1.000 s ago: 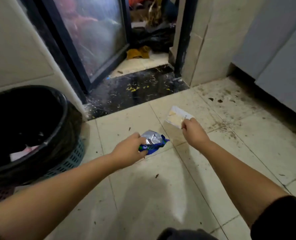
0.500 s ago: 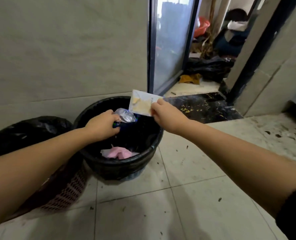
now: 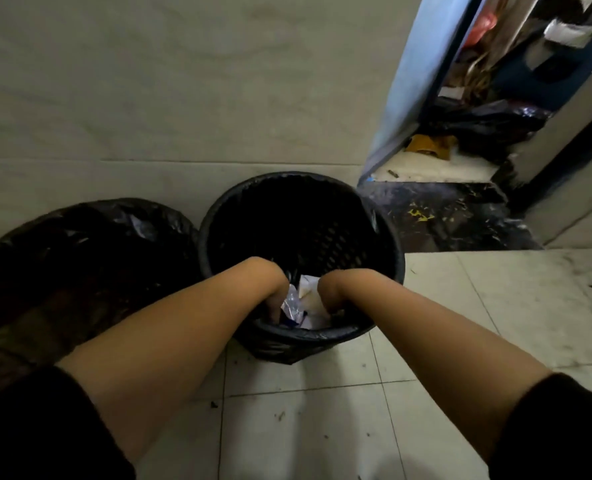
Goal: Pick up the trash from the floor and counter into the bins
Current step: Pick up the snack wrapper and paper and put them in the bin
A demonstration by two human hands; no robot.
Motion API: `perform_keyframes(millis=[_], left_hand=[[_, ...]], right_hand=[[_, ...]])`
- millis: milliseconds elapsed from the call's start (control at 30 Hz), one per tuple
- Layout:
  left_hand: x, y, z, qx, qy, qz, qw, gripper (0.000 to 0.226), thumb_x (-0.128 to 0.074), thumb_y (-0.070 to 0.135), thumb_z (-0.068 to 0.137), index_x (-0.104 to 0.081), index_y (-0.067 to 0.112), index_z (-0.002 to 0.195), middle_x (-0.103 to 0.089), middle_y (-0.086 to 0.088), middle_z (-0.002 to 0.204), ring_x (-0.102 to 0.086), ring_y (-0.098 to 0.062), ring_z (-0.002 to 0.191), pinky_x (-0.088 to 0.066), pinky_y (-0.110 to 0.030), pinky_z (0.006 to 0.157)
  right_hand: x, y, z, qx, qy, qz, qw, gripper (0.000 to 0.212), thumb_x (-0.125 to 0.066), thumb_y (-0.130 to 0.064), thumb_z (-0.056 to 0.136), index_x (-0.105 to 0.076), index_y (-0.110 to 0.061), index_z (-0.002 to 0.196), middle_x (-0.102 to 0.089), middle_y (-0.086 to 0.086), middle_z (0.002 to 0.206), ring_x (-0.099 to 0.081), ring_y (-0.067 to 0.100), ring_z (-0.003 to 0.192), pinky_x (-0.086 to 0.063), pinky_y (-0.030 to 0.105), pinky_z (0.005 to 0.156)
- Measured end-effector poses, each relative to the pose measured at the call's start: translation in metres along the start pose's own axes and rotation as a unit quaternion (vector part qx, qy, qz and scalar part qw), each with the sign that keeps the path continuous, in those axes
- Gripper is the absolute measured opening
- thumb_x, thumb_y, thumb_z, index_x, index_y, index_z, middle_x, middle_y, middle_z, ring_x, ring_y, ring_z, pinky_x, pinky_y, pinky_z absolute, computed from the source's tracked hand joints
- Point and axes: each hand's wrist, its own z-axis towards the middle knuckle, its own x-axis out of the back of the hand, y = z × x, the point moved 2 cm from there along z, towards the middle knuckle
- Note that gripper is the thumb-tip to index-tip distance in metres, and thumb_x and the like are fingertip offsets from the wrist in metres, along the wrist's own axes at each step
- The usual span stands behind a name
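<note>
A black-lined round bin (image 3: 384, 237) stands on the tiled floor against the wall. Both my hands reach down into it near its front rim. My left hand (image 3: 270, 289) is bent at the wrist, its fingers pointing down and closed on a crumpled silver and blue wrapper (image 3: 291, 303). My right hand (image 3: 330, 292) is curled over and grips a white and tan packet (image 3: 309, 292). The two pieces of trash touch each other between my hands, below the rim. The bottom of the bin is dark and mostly hidden.
A second bin (image 3: 80, 244) with a loose black liner stands touching the first on its left. An open doorway (image 3: 460, 150) at the right leads to a dark threshold and a cluttered room. Small specks of dirt lie on the floor tiles (image 3: 305, 427).
I have moved closer above the bin. Both hands went from over the rim down into the bin, carrying the wrapper and the packet with them.
</note>
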Motion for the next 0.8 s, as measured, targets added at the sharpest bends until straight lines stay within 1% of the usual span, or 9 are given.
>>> perform_keyframes(millis=[67, 133, 200, 333, 467, 533, 600, 667, 800], left_hand=[[0.006, -0.003, -0.012, -0.010, 0.015, -0.017, 1.000, 0.054, -0.066, 0.040, 0.083, -0.057, 0.005, 0.123, -0.062, -0.011, 0.125, -0.063, -0.034, 0.101, -0.051, -0.037, 0.083], [0.014, -0.008, -0.030, -0.035, 0.070, -0.011, 0.997, 0.046, -0.068, 0.042, 0.079, -0.064, 0.008, 0.110, -0.067, -0.011, 0.113, -0.062, -0.029, 0.088, -0.051, -0.036, 0.080], [0.026, -0.017, -0.056, -0.040, 0.100, -0.032, 0.994, 0.037, -0.066, 0.038, 0.079, -0.066, 0.009, 0.102, -0.068, -0.012, 0.107, -0.064, -0.029, 0.093, -0.052, -0.036, 0.079], [0.058, -0.032, -0.135, -0.053, 0.133, -0.113, 0.983, 0.028, -0.056, 0.029, 0.088, -0.063, 0.006, 0.103, -0.065, -0.015, 0.110, -0.061, -0.032, 0.101, -0.050, -0.039, 0.080], [0.087, -0.028, -0.231, -0.082, 0.156, -0.161, 0.971, 0.026, -0.050, 0.023, 0.092, -0.062, 0.003, 0.101, -0.065, -0.016, 0.105, -0.058, -0.031, 0.091, -0.049, -0.039, 0.074], [0.100, -0.022, -0.280, -0.094, 0.169, -0.187, 0.963, 0.024, -0.047, 0.022, 0.093, -0.063, 0.004, 0.099, -0.063, -0.017, 0.102, -0.056, -0.030, 0.086, -0.043, -0.035, 0.069], [0.116, -0.017, -0.327, -0.103, 0.174, -0.198, 0.959, 0.021, -0.047, 0.018, 0.092, -0.062, 0.004, 0.096, -0.062, -0.019, 0.098, -0.053, -0.027, 0.081, -0.040, -0.033, 0.066], [0.130, -0.015, -0.374, -0.122, 0.178, -0.195, 0.957, 0.027, -0.044, 0.020, 0.092, -0.062, 0.004, 0.104, -0.064, -0.018, 0.103, -0.058, -0.030, 0.088, -0.045, -0.035, 0.069], [0.156, -0.021, -0.458, -0.171, 0.196, -0.169, 0.951, 0.024, -0.040, 0.024, 0.092, -0.060, 0.013, 0.101, -0.064, -0.013, 0.106, -0.059, -0.033, 0.095, -0.047, -0.039, 0.072]], right_hand=[[0.009, 0.003, -0.009, 0.006, 0.030, 0.028, 0.999, 0.011, -0.050, -0.004, 0.088, -0.056, -0.007, 0.097, -0.058, 0.016, 0.095, -0.061, 0.032, 0.080, -0.054, 0.035, 0.072], [0.029, 0.008, -0.031, 0.023, 0.076, 0.032, 0.996, 0.018, -0.046, -0.005, 0.090, -0.060, -0.007, 0.100, -0.063, 0.019, 0.104, -0.063, 0.035, 0.089, -0.051, 0.035, 0.075], [0.052, 0.015, -0.059, 0.034, 0.088, 0.034, 0.995, 0.025, -0.046, -0.008, 0.091, -0.060, -0.005, 0.111, -0.064, 0.018, 0.115, -0.060, 0.037, 0.104, -0.047, 0.036, 0.081], [0.101, 0.026, -0.132, 0.033, 0.085, 0.035, 0.995, 0.026, -0.045, -0.009, 0.090, -0.059, -0.004, 0.111, -0.064, 0.020, 0.114, -0.061, 0.038, 0.104, -0.045, 0.036, 0.076], [0.139, 0.028, -0.219, 0.004, 0.082, 0.063, 0.995, 0.026, -0.046, -0.011, 0.091, -0.058, -0.006, 0.114, -0.063, 0.020, 0.117, -0.061, 0.038, 0.105, -0.046, 0.036, 0.079], [0.157, 0.021, -0.266, -0.013, 0.070, 0.087, 0.994, 0.026, -0.046, -0.010, 0.092, -0.057, -0.005, 0.115, -0.063, 0.020, 0.118, -0.060, 0.038, 0.106, -0.046, 0.036, 0.079], [0.173, 0.013, -0.312, -0.025, 0.059, 0.118, 0.991, 0.026, -0.046, -0.011, 0.093, -0.056, -0.004, 0.116, -0.062, 0.020, 0.121, -0.059, 0.037, 0.110, -0.048, 0.038, 0.087], [0.187, 0.003, -0.358, -0.041, 0.049, 0.150, 0.987, 0.030, -0.046, -0.015, 0.096, -0.053, -0.004, 0.123, -0.060, 0.020, 0.127, -0.057, 0.036, 0.115, -0.047, 0.038, 0.094], [0.213, -0.014, -0.450, -0.092, 0.062, 0.252, 0.961, 0.035, -0.041, -0.023, 0.098, -0.052, -0.004, 0.125, -0.060, 0.021, 0.127, -0.056, 0.037, 0.116, -0.046, 0.039, 0.094]])
